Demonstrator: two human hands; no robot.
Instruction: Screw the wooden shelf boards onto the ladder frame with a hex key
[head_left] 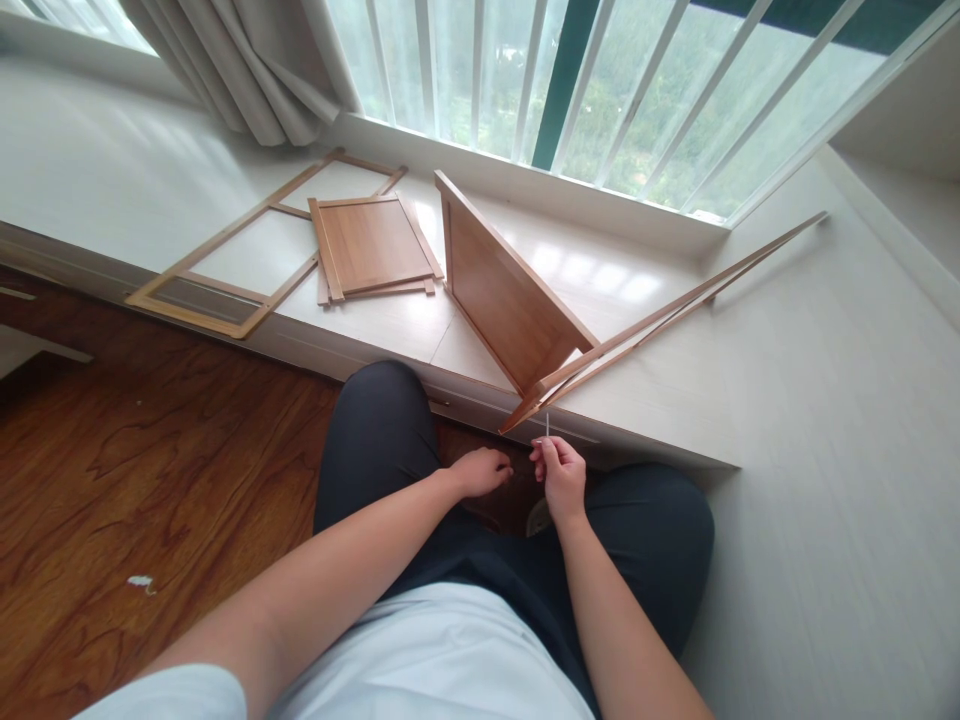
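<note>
Right hand (561, 476): fingers pinched on a thin pale pin (547, 425), held upright, its tip just below the low corner of the wooden frame (660, 315). Left hand (480, 470): curled loosely, palm down, resting near the lap beside the right hand; whether it holds anything cannot be told. Frame corner meets a tilted wooden panel (510, 295) at the ledge (787, 400) edge, frame running up and right toward the window. Farther left on the ledge: a square panel (371, 245) lying flat, overlapping a larger open frame (247, 260). Curtain (255, 65) at upper left. Wood floor (135, 470) below
</note>
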